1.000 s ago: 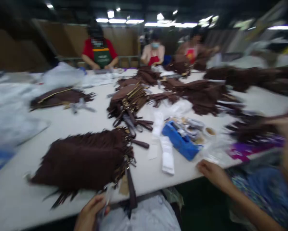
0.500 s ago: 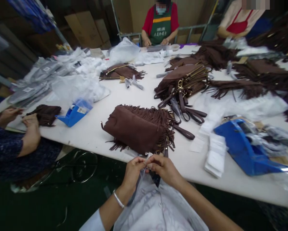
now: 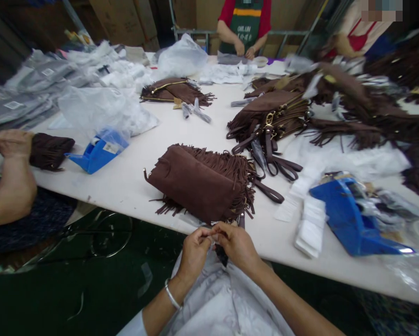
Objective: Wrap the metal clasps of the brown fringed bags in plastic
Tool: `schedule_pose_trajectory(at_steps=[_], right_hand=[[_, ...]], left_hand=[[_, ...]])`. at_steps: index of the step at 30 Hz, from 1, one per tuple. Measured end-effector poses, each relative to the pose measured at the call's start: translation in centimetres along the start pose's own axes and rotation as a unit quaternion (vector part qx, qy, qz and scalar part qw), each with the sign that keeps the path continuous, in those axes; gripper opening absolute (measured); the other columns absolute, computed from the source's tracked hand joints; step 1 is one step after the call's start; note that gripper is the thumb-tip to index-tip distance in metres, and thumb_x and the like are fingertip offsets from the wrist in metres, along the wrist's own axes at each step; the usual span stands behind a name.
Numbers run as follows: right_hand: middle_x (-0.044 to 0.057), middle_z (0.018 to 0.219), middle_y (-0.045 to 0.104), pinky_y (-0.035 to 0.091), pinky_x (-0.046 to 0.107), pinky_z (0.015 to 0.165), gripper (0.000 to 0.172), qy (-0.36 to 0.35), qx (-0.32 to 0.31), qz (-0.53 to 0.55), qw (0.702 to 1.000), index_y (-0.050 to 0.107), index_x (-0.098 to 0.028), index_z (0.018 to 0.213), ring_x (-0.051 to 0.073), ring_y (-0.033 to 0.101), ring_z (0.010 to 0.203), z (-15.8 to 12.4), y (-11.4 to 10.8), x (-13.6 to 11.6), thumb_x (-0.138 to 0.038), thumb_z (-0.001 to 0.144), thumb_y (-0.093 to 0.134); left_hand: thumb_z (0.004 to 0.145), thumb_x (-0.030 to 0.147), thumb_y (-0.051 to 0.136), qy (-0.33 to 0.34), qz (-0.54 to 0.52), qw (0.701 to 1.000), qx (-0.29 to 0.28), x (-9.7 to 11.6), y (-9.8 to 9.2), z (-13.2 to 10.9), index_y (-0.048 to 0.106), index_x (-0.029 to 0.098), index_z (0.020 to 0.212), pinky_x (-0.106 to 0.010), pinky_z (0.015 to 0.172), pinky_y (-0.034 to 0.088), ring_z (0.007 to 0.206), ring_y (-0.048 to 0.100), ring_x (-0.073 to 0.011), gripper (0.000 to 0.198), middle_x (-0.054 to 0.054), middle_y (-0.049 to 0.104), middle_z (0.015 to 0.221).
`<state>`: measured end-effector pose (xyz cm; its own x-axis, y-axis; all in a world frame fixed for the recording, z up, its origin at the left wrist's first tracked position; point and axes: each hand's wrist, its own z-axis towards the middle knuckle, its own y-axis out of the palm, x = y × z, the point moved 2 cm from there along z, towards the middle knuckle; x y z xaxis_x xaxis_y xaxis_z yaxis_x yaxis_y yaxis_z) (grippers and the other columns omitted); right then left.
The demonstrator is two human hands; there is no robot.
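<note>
My left hand (image 3: pixel 194 252), with a bracelet at its wrist, pinches at the table's front edge. Its fingertips meet those of my right hand (image 3: pixel 239 248), which is also closed in a pinch. What they hold is mostly hidden; a dark piece (image 3: pixel 222 255) shows just below the fingers. Right beyond my hands, a brown fringed bag (image 3: pixel 195 182) lies flat, its wrist strap (image 3: pixel 269 191) stretching to the right. Behind it lies a pile of similar bags (image 3: pixel 265 109) with gold zippers and looped straps.
Blue tape dispensers stand left (image 3: pixel 101 151) and right (image 3: pixel 349 214). A stack of white slips (image 3: pixel 311 226) lies beside the right one. Plastic bags (image 3: pixel 104 109) cover the back left. A co-worker's hand (image 3: pixel 15 142) rests at a dark bag on the left; other people work across the table.
My view has tilted down a little. The whitish scrap above my fingertips no longer shows. The left co-worker's hand has shifted, and brown bags at the back right have moved.
</note>
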<state>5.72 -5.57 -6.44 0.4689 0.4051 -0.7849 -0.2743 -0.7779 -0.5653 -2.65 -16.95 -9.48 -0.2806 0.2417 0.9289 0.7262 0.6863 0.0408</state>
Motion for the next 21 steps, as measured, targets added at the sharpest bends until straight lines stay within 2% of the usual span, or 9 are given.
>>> schedule_pose_trajectory(at_steps=[8, 14, 18, 21], right_hand=[[-0.004, 0.075, 0.071, 0.035, 0.024, 0.065, 0.017, -0.009, -0.022, -0.057, 0.998, 0.06, -0.028, 0.09, 0.017, 0.064, 0.077, 0.1, -0.4, -0.3, -0.014, 0.081, 0.053], [-0.001, 0.077, 0.068, 0.035, 0.025, 0.065, 0.03, 0.011, -0.017, -0.066, 0.998, 0.05, -0.025, 0.103, 0.019, 0.061, 0.08, 0.1, -0.2, -0.3, -0.012, 0.077, 0.056], [-0.001, 0.076, 0.067, 0.04, 0.026, 0.068, 0.021, 0.014, 0.002, 0.038, 0.999, 0.047, -0.024, 0.1, 0.017, 0.061, 0.075, -0.4, 0.7, 0.6, -0.015, 0.081, 0.052], [-0.002, 0.072, 0.064, 0.043, 0.026, 0.064, 0.019, 0.046, 0.011, 0.172, 0.984, 0.045, -0.023, 0.097, 0.015, 0.062, 0.068, -0.5, 2.0, 1.9, -0.017, 0.08, 0.052]], left_hand=[[0.074, 0.029, 0.065, -0.045, 0.002, 0.999, -0.018, 0.3, -0.4, -0.4, 0.066, 0.015, 0.08, -0.024, 0.064, 0.042, 0.067, 0.058, -0.0157, 0.016, -0.002, 0.066, 0.073], [0.072, 0.033, 0.067, -0.056, -0.043, 0.997, 0.022, -0.2, -0.2, -0.1, 0.064, 0.015, 0.065, -0.022, 0.058, 0.037, 0.058, 0.05, -0.0123, 0.02, 0.0, 0.061, 0.061], [0.073, 0.035, 0.066, -0.083, -0.091, 0.992, 0.029, -0.4, 0.1, -0.3, 0.065, 0.014, 0.067, -0.024, 0.061, 0.039, 0.061, 0.052, -0.0133, 0.022, -0.002, 0.064, 0.065], [0.074, 0.035, 0.066, -0.077, -0.075, 0.993, 0.044, -0.5, 0.2, -0.4, 0.065, 0.013, 0.069, -0.024, 0.061, 0.04, 0.062, 0.052, -0.0134, 0.022, -0.002, 0.064, 0.066]])
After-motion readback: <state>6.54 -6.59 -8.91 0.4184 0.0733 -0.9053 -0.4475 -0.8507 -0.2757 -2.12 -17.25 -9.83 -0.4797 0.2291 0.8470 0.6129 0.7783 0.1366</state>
